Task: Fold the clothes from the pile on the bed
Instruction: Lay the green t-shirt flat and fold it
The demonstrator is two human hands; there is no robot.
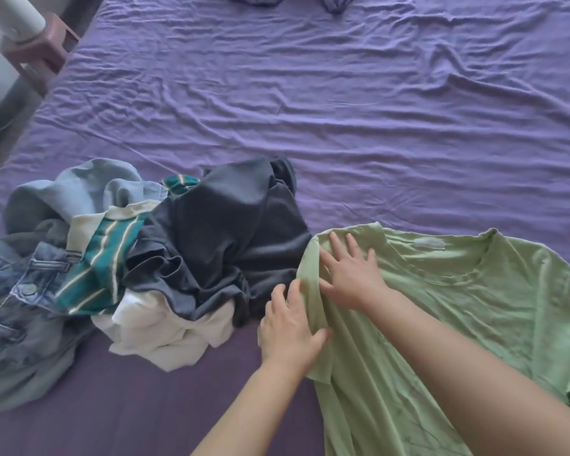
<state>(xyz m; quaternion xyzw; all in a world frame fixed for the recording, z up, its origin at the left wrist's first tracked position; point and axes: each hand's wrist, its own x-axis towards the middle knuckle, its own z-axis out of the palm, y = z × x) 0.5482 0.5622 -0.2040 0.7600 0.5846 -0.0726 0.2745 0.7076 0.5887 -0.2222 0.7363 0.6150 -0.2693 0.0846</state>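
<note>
A pink stool (43, 51) stands on the floor at the upper left of the frame, just beside the mattress edge. A white cylindrical object (15, 14) rests on it, cut off by the frame corner.

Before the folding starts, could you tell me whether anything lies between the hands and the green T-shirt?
Nothing visible does. Both hands already rest on the light green cotton T-shirt: the right hand lies flat on its sleeve, the left hand touches the sleeve's edge. The pile of unfolded clothes lies beside it, to the left.
</note>
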